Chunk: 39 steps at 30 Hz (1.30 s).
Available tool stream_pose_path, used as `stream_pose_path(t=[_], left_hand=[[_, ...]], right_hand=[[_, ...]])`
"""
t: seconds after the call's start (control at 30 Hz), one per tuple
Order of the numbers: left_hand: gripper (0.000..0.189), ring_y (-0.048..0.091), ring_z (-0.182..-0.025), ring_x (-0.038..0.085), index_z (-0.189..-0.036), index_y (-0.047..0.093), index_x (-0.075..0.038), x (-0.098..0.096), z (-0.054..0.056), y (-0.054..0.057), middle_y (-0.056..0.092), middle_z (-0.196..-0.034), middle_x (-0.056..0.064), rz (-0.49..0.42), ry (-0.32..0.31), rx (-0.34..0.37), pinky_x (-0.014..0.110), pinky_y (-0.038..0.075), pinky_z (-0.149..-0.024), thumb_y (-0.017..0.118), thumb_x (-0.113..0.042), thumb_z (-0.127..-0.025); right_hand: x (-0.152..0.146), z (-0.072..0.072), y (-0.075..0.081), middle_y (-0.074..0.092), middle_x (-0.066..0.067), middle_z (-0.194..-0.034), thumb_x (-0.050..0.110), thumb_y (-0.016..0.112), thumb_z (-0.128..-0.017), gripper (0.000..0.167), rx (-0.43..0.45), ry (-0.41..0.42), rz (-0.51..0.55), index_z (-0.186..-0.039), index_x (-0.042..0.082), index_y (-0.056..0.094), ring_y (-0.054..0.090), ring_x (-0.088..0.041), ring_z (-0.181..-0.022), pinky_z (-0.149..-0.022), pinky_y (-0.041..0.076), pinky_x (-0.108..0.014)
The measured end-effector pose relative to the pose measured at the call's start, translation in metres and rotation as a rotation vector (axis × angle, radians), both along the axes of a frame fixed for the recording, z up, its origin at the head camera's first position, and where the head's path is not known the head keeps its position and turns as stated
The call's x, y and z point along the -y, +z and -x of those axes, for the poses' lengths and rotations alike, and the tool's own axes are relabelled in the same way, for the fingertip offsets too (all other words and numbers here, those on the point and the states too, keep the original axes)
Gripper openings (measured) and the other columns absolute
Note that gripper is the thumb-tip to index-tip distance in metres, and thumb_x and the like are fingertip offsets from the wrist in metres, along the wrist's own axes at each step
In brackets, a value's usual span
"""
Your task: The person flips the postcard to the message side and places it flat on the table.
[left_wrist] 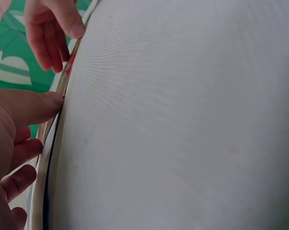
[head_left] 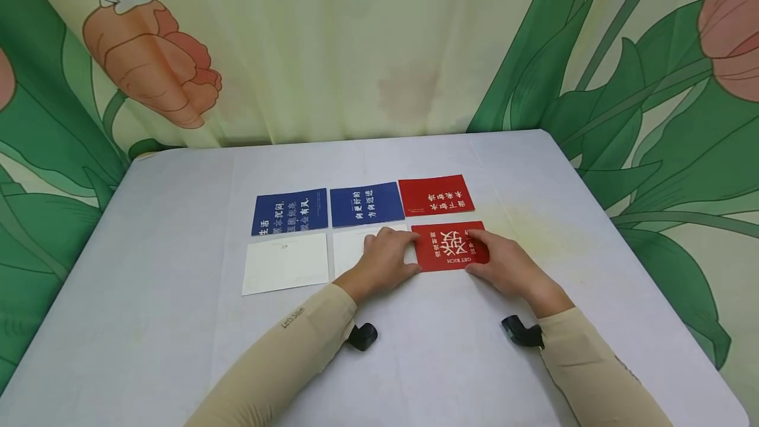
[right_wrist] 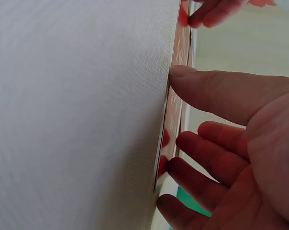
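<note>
A red card (head_left: 441, 257) with white characters and "GET RICH" on it lies at the front right of two rows of cards. My right hand (head_left: 510, 263) holds it by the right end, thumb at the near edge and fingertips on the far part. In the right wrist view, the thumb (right_wrist: 216, 88) meets the card's edge, with the fingers spread behind it. Across the card, my left hand (head_left: 382, 262) touches the left end with thumb and index fingertips. That hand partly covers a white card (head_left: 348, 249).
Behind lie two blue cards (head_left: 290, 211) and another red card (head_left: 435, 195), all with white writing. A second white card (head_left: 286, 263) is at front left. The white-covered table (head_left: 178, 348) ends at a curtain (head_left: 356, 51) printed with plants.
</note>
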<state>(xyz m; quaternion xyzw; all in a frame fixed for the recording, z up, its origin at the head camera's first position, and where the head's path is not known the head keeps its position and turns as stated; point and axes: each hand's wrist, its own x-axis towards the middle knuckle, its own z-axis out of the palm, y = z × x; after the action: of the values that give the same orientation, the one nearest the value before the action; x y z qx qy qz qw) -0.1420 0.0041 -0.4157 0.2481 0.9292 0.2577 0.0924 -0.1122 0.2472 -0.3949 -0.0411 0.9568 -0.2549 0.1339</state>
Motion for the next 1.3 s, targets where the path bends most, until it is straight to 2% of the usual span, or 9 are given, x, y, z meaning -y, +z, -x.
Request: stream_pose_path(t=[0.37,0.7,1.07,1.3], left_hand=[[0.062,0.045,-0.121,0.021,-0.14,0.058,-0.016,-0.004,0.0,0.0021,0.061,-0.133,-0.002,0.018,0.007,-0.011,0.039,0.037,-0.092,0.08,-0.032,-0.085],[0.058,0.046,-0.119,0.021,-0.138,0.061,-0.017,-0.0079,0.0043,0.0025,0.065,-0.123,-0.002,0.066,0.015,0.006,0.04,0.036,-0.091,0.079,-0.034,-0.086],[0.071,0.045,-0.12,0.02,-0.14,0.059,-0.016,-0.0084,0.0041,0.0025,0.064,-0.125,-0.004,0.083,-0.015,0.007,0.039,0.035,-0.09,0.084,-0.04,-0.079],[0.066,0.046,-0.118,0.019,-0.139,0.06,-0.016,-0.0099,0.0044,0.0034,0.065,-0.124,-0.004,0.082,-0.041,-0.007,0.039,0.034,-0.089,0.082,-0.039,-0.081]], right_hand=[[0.0,0.0007,-0.0004,0.046,-0.028,-0.141,0.018,0.077,-0.088,0.076,-0.002,0.0,-0.015,-0.151,0.0,0.039,0.043,-0.044,-0.126,-0.093,0.051,-0.055],[-0.0005,0.0008,-0.0025,0.049,-0.028,-0.139,0.017,0.077,-0.088,0.071,-0.031,0.022,-0.026,-0.149,-0.001,0.043,0.044,-0.044,-0.126,-0.094,0.05,-0.056],[-0.0012,0.0007,-0.0019,0.051,-0.027,-0.137,0.017,0.076,-0.089,0.068,-0.051,0.039,-0.036,-0.147,-0.002,0.045,0.046,-0.043,-0.124,-0.096,0.049,-0.057],[-0.004,0.0025,0.0002,0.053,-0.027,-0.137,0.016,0.074,-0.091,0.064,-0.052,0.038,-0.052,-0.146,-0.002,0.047,0.048,-0.043,-0.123,-0.096,0.049,-0.057]])
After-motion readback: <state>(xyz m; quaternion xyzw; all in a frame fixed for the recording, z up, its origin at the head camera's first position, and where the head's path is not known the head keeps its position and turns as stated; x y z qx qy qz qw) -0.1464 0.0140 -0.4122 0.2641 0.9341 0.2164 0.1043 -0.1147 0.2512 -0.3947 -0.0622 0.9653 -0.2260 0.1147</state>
